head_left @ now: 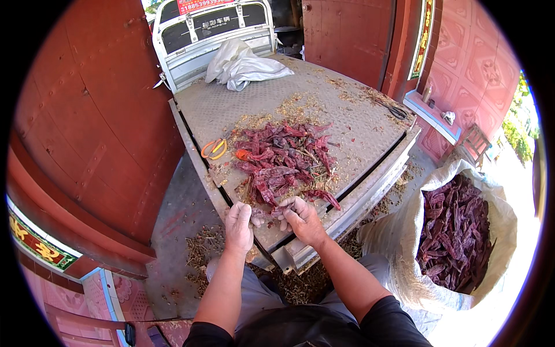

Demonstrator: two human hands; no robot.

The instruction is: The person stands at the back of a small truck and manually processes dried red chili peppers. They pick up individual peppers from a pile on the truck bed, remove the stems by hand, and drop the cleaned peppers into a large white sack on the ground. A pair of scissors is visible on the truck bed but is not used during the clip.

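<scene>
My left hand (240,222) and my right hand (295,217) are at the near edge of the metal truck bed (219,104), fingers closed on what looks like a dried chili (266,218), partly hidden by them. Just beyond lies a loose pile of dark red dried chilies (277,150), with stalks and yellowish scraps around it. Orange-handled scissors (214,148) rest left of the pile. A large woven sack (387,260) full of dried chilies (454,231) stands to the right of my right arm.
White sacks (248,69) lie crumpled at the far end. Dark-handled shears (396,111) sit at the far right corner. Red metal doors (87,115) flank the truck. A pink tiled wall (462,58) and small chair (477,141) are at right. Scraps litter the ground below.
</scene>
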